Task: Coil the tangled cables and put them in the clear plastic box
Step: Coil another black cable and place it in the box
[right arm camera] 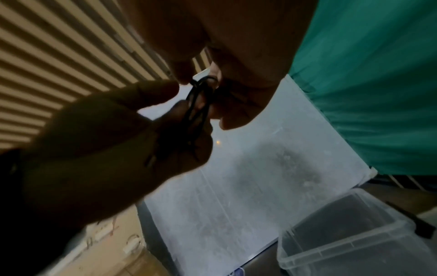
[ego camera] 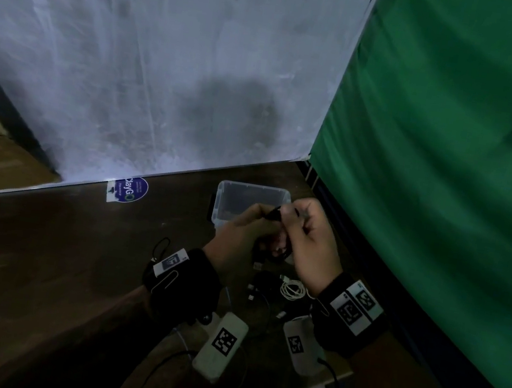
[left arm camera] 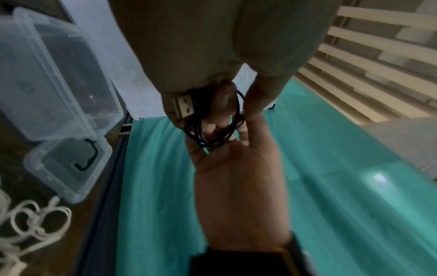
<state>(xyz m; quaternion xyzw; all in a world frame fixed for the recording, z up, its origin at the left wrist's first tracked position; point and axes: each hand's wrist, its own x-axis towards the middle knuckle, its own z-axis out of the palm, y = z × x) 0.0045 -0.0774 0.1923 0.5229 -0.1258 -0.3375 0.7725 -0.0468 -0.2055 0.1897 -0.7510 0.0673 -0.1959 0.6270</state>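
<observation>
Both hands work a black cable just above the table, in front of the clear plastic box. My left hand grips the gathered loops, and the cable's USB plug sticks out by its fingers. Across from it, my right hand pinches a strand of the same cable. Nothing lies in the open box in these views. A white coiled cable and more black cables lie on the table beneath my hands.
A green cloth hangs close on the right and a white sheet backs the wooden table. Two white packs with square markers sit near my wrists. A blue round sticker lies left of the box.
</observation>
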